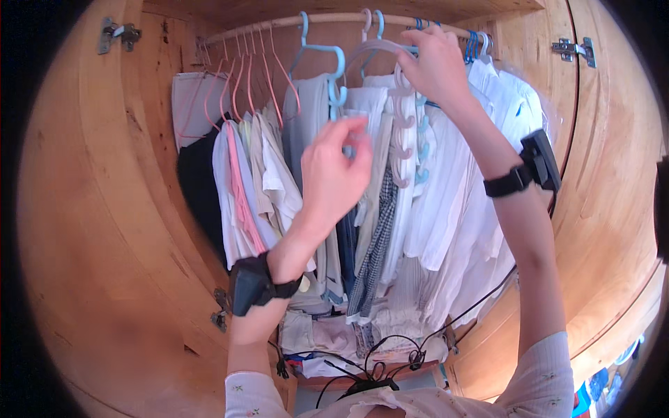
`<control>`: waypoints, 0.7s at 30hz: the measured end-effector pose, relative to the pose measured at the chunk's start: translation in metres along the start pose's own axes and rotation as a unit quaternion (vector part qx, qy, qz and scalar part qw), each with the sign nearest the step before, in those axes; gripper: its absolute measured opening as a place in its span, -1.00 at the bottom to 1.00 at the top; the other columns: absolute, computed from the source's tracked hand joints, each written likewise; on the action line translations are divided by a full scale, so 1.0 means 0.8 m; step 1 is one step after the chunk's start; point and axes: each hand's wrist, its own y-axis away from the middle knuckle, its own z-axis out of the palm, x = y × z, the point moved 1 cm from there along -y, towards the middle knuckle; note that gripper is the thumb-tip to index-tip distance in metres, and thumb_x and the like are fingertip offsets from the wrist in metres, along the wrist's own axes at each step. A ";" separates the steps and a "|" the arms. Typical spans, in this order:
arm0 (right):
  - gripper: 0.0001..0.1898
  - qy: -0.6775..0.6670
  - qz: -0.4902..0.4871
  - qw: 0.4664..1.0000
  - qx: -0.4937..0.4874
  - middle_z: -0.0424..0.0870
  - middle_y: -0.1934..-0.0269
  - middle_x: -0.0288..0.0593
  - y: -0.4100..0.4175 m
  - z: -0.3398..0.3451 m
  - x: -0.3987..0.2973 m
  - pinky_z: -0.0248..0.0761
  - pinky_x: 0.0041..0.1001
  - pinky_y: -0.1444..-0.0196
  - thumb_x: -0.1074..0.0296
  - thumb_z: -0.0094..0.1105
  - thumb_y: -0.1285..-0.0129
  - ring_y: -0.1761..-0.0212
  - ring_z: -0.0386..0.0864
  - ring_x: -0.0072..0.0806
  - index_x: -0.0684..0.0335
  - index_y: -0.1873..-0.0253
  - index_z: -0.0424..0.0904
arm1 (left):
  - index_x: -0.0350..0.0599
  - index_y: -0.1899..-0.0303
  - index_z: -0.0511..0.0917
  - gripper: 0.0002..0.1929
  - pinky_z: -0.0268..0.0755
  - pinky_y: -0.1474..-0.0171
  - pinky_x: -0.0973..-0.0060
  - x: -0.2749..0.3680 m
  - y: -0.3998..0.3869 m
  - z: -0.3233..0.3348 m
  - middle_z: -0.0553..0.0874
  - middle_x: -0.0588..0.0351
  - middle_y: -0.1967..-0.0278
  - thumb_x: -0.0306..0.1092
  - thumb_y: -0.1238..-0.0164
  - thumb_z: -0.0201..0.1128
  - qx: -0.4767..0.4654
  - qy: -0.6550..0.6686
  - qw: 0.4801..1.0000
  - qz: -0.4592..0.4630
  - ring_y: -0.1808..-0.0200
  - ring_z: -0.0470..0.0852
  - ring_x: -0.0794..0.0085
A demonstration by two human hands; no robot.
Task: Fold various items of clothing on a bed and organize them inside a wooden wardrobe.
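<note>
My right hand (pixel 436 68) is raised at the rail, its thumb and fingers around the right shoulder of a mauve multi-tier hanger (pixel 379 46). That hanger's column of hooks (pixel 403 151) hangs down beneath my hand, in front of white garments. Blurred, my left hand (pixel 337 170) is lifted lower down, fingers curled and thumb apart, with nothing visible in it. Just above it is the end of a light blue multi-tier hanger (pixel 337 57) carrying grey trousers (pixel 308 120). A black wrist strap with a device sits on each forearm.
A wooden rail (pixel 334 18) spans the wardrobe. Pink hangers (pixel 266 68) with clothes hang left; white shirts (pixel 481 104) crowd the right. Wooden doors (pixel 89 209) flank both sides. Folded clothes (pixel 329 334) lie below. Black cables (pixel 376 366) run across in front of me.
</note>
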 end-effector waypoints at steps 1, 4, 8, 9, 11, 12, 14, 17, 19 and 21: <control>-0.69 0.062 0.027 0.995 -0.076 0.54 0.22 -0.02 -0.009 0.009 0.007 0.36 -0.31 0.10 0.22 0.19 0.00 0.15 0.45 -0.10 0.24 0.15 0.59 | -0.22 0.07 0.51 -0.71 0.48 0.24 0.50 0.013 -0.021 -0.002 0.58 0.02 0.12 -0.42 -0.15 0.17 0.038 -0.046 0.997 0.040 0.12 0.57 0.41; -0.66 0.156 0.038 0.974 -0.160 0.54 0.22 0.02 -0.021 0.037 0.011 0.32 -0.26 0.08 0.15 0.20 0.05 0.10 0.43 -0.09 0.27 0.22 0.60 | -0.23 -0.02 0.43 -0.50 0.40 0.03 0.35 0.004 -0.094 -0.003 0.54 -0.11 0.07 -0.15 -0.07 0.26 0.115 -0.130 0.982 0.068 0.03 0.53 0.19; -0.73 0.189 -0.017 0.956 -0.223 0.53 0.21 0.02 -0.031 0.035 0.004 0.30 -0.24 0.09 0.23 0.18 0.09 0.08 0.43 -0.12 0.28 0.29 0.60 | -0.21 -0.11 0.34 -0.31 0.29 -0.10 0.30 -0.011 -0.152 0.012 0.49 -0.15 -0.01 0.03 0.04 0.28 0.138 -0.192 0.971 -0.020 -0.05 0.47 0.07; -0.74 0.194 -0.002 0.952 -0.238 0.52 0.19 0.00 -0.033 0.037 0.002 0.29 -0.27 0.10 0.28 0.18 0.11 0.06 0.42 -0.15 0.26 0.29 0.59 | -0.24 -0.12 0.31 -0.27 0.30 -0.08 0.28 -0.014 -0.161 0.015 0.49 -0.18 0.00 0.04 0.06 0.29 0.099 -0.221 0.969 -0.053 -0.03 0.48 0.04; -0.71 0.177 0.014 0.955 -0.236 0.52 0.17 -0.02 -0.035 0.037 0.000 0.24 -0.28 0.06 0.26 0.19 0.11 0.04 0.40 -0.17 0.23 0.24 0.59 | -0.26 -0.13 0.27 -0.23 0.31 -0.05 0.27 -0.019 -0.174 0.020 0.48 -0.20 0.00 0.04 0.09 0.30 0.061 -0.249 0.963 -0.082 0.00 0.48 0.01; -0.68 0.159 0.030 0.958 -0.238 0.52 0.14 -0.03 -0.035 0.039 0.000 0.19 -0.29 0.03 0.24 0.20 0.11 0.03 0.38 -0.19 0.19 0.19 0.59 | -0.24 -0.11 0.32 -0.30 0.31 -0.06 0.27 -0.022 -0.179 0.023 0.50 -0.20 0.00 -0.01 0.07 0.27 0.036 -0.218 0.970 -0.106 -0.03 0.47 0.01; -0.65 0.152 0.038 0.958 -0.242 0.50 0.11 -0.03 -0.036 0.042 -0.001 0.18 -0.28 0.02 0.22 0.20 0.11 0.01 0.37 -0.18 0.20 0.17 0.58 | -0.22 -0.08 0.38 -0.36 0.31 -0.07 0.27 -0.032 -0.192 0.028 0.51 -0.21 0.00 -0.06 0.05 0.25 0.009 -0.183 0.975 -0.126 -0.06 0.46 0.00; -0.63 0.121 0.050 0.954 -0.269 0.45 0.05 -0.01 -0.037 0.044 -0.016 0.16 -0.24 -0.01 0.24 0.20 0.11 -0.05 0.31 -0.14 0.23 0.14 0.57 | -0.17 0.03 0.51 -0.55 0.31 -0.08 0.30 -0.060 -0.210 0.016 0.57 -0.21 0.06 -0.21 0.02 0.14 -0.020 -0.148 0.974 -0.170 -0.07 0.48 0.02; -0.64 0.092 0.066 0.962 -0.247 0.45 0.05 -0.01 -0.036 0.053 -0.029 0.16 -0.24 -0.01 0.25 0.20 0.11 -0.05 0.31 -0.14 0.24 0.14 0.57 | -0.18 0.23 0.62 -0.68 0.32 -0.06 0.34 -0.084 -0.219 0.008 0.64 -0.17 0.20 -0.35 0.05 0.05 0.067 -0.059 0.971 -0.222 0.02 0.55 0.05; -0.64 0.057 0.091 0.965 -0.238 0.46 0.06 -0.01 -0.036 0.060 -0.032 0.16 -0.22 -0.02 0.28 0.20 0.12 -0.04 0.32 -0.15 0.27 0.15 0.57 | -0.30 0.22 0.55 -0.71 0.41 0.13 0.42 -0.093 -0.218 0.013 0.62 -0.17 0.26 -0.45 -0.01 -0.02 0.115 -0.001 0.972 -0.204 0.18 0.59 0.18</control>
